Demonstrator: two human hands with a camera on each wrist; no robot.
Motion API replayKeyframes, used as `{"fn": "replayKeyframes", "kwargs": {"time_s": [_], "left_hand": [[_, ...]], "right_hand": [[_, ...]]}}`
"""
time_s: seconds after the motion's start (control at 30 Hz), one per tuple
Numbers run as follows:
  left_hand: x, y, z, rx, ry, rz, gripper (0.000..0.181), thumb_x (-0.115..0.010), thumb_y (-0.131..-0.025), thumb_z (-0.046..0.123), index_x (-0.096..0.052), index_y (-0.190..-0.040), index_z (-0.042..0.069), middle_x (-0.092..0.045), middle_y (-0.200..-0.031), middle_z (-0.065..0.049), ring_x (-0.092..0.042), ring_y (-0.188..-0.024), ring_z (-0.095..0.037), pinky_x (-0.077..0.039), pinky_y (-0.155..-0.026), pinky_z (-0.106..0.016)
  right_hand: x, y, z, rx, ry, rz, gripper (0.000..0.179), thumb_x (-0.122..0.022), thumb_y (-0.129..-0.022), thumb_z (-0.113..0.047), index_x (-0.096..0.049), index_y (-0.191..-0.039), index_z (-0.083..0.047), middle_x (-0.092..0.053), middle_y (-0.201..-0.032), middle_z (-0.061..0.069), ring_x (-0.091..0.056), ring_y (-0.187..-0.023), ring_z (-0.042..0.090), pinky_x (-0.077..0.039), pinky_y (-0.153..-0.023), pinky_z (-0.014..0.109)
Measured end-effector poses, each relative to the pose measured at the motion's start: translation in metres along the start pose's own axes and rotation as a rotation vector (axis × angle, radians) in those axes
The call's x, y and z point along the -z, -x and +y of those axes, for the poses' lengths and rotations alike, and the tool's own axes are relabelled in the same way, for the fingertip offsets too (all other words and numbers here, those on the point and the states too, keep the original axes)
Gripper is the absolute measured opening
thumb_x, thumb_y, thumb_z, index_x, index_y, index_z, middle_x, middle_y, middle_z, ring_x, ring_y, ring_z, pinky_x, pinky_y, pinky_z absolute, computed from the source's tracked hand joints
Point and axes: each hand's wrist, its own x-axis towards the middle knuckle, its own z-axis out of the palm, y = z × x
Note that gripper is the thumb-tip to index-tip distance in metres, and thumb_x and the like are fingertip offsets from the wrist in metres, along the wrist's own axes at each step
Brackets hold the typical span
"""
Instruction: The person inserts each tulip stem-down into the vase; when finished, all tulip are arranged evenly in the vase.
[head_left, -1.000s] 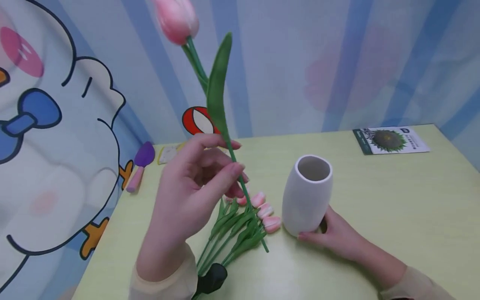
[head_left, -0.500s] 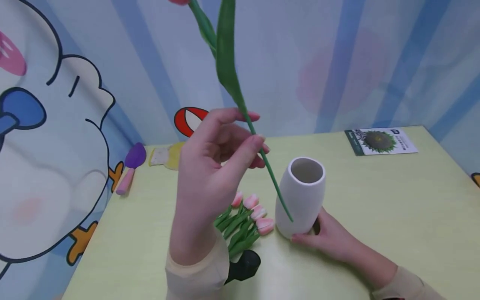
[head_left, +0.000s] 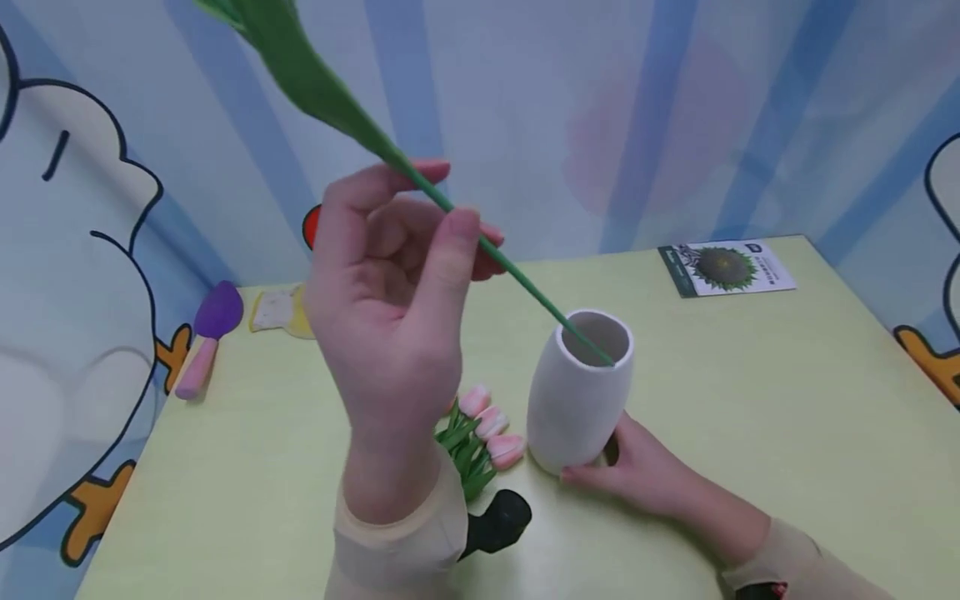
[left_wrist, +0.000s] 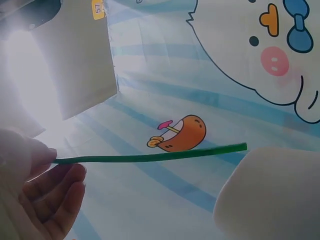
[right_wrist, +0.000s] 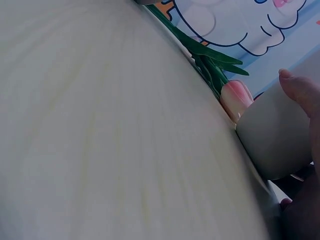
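My left hand [head_left: 393,317] pinches the green stem [head_left: 525,282] of an artificial tulip between thumb and fingers. The stem slants down to the right, its cut end overlapping the mouth of a white vase [head_left: 573,412] in the head view. In the left wrist view, the tip of the stem [left_wrist: 150,157] lies right at the edge of the vase [left_wrist: 275,195]. The tulip's bloom is out of frame; a broad leaf [head_left: 300,71] shows at the top. With thumb and fingers round its base, my right hand [head_left: 645,471] holds the vase upright on the table.
Several pink tulips [head_left: 491,423] lie left of the vase, partly behind my left wrist. A purple-and-pink toy trowel [head_left: 210,337], a yellow-and-white item [head_left: 281,310] and a picture card [head_left: 726,267] lie along the back of the pale table [head_left: 750,400]. A black device [head_left: 498,521] sits at my left wrist.
My left hand has risen and moved toward the vase, tilting the tulip; its stem end went from over the lying tulips to the vase's mouth. The bloom left the view. My right hand stays put.
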Motion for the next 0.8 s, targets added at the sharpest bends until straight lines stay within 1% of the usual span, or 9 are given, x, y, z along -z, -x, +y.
{"fn": "replayKeyframes", "kwargs": {"time_s": [0.1, 0.23, 0.3, 0.33, 0.43, 0.5, 0.57, 0.7, 0.8], "left_hand": [[0.0, -0.003, 0.001, -0.053, -0.021, 0.017, 0.029, -0.064, -0.094, -0.006, -0.05, -0.114, -0.022, -0.064, -0.074, -0.027, -0.068, -0.067, -0.026, -0.062, -0.066, -0.042], [0.002, -0.002, 0.001, -0.069, -0.077, -0.02, 0.027, -0.065, -0.094, -0.006, -0.052, -0.113, -0.02, -0.066, -0.076, -0.024, -0.069, -0.067, -0.024, -0.062, -0.066, -0.041], [0.003, -0.001, 0.0, -0.045, -0.104, -0.066, 0.025, -0.066, -0.094, -0.005, -0.055, -0.113, -0.017, -0.068, -0.079, -0.022, -0.069, -0.069, -0.023, -0.062, -0.066, -0.04], [0.002, 0.0, -0.001, -0.018, -0.116, -0.101, 0.023, -0.066, -0.094, -0.004, -0.056, -0.112, -0.015, -0.07, -0.08, -0.02, -0.07, -0.07, -0.021, -0.062, -0.067, -0.039], [-0.001, 0.003, -0.008, 0.074, -0.153, -0.241, 0.019, -0.067, -0.095, -0.002, -0.061, -0.111, -0.008, -0.072, -0.083, -0.014, -0.07, -0.072, -0.013, -0.062, -0.069, -0.034], [-0.004, 0.005, -0.012, 0.121, -0.178, -0.328, 0.016, -0.067, -0.095, -0.001, -0.064, -0.11, -0.005, -0.073, -0.084, -0.01, -0.07, -0.073, -0.009, -0.062, -0.07, -0.03], [-0.007, 0.006, -0.017, 0.129, -0.201, -0.39, 0.015, -0.068, -0.096, 0.001, -0.065, -0.11, -0.002, -0.074, -0.083, -0.007, -0.069, -0.072, -0.007, -0.061, -0.071, -0.027], [-0.008, 0.005, -0.021, 0.128, -0.24, -0.437, 0.011, -0.068, -0.097, 0.004, -0.066, -0.107, 0.0, -0.075, -0.084, -0.004, -0.07, -0.072, -0.006, -0.06, -0.071, -0.023], [-0.008, 0.006, -0.023, 0.162, -0.242, -0.467, 0.007, -0.067, -0.097, 0.006, -0.067, -0.103, 0.002, -0.075, -0.085, -0.003, -0.069, -0.073, -0.004, -0.06, -0.072, -0.022]], "right_hand": [[-0.001, -0.006, -0.002, 0.026, -0.013, -0.016, 0.082, -0.089, -0.082, -0.028, -0.043, -0.149, -0.022, -0.058, -0.143, -0.001, -0.055, -0.133, 0.025, -0.04, -0.114, 0.033], [-0.004, -0.01, -0.002, 0.036, -0.026, -0.039, 0.082, -0.089, -0.082, -0.028, -0.043, -0.149, -0.023, -0.058, -0.143, -0.002, -0.055, -0.133, 0.024, -0.04, -0.115, 0.031], [-0.005, -0.011, -0.002, 0.039, -0.02, -0.036, 0.081, -0.089, -0.082, -0.028, -0.043, -0.149, -0.024, -0.059, -0.143, -0.003, -0.055, -0.132, 0.023, -0.04, -0.115, 0.032], [-0.006, -0.01, -0.002, 0.038, -0.014, -0.031, 0.081, -0.089, -0.082, -0.028, -0.044, -0.148, -0.024, -0.059, -0.142, -0.003, -0.056, -0.132, 0.022, -0.04, -0.115, 0.033], [-0.006, -0.005, 0.0, 0.024, 0.008, -0.012, 0.078, -0.089, -0.082, -0.028, -0.046, -0.146, -0.022, -0.061, -0.139, -0.003, -0.058, -0.129, 0.019, -0.043, -0.113, 0.033], [-0.005, -0.002, 0.001, 0.016, 0.024, -0.002, 0.075, -0.089, -0.082, -0.028, -0.047, -0.145, -0.02, -0.062, -0.137, -0.003, -0.058, -0.127, 0.018, -0.044, -0.112, 0.032], [-0.003, 0.0, 0.001, 0.021, 0.031, 0.0, 0.074, -0.089, -0.083, -0.027, -0.048, -0.144, -0.019, -0.063, -0.136, -0.003, -0.059, -0.126, 0.017, -0.044, -0.111, 0.03], [0.001, -0.002, 0.001, 0.035, 0.021, -0.002, 0.072, -0.088, -0.083, -0.024, -0.048, -0.144, -0.02, -0.062, -0.136, -0.003, -0.059, -0.126, 0.016, -0.044, -0.111, 0.028], [0.003, -0.002, 0.002, 0.031, 0.02, -0.006, 0.073, -0.088, -0.084, -0.024, -0.048, -0.144, -0.02, -0.061, -0.137, -0.003, -0.058, -0.127, 0.015, -0.043, -0.11, 0.026]]}}
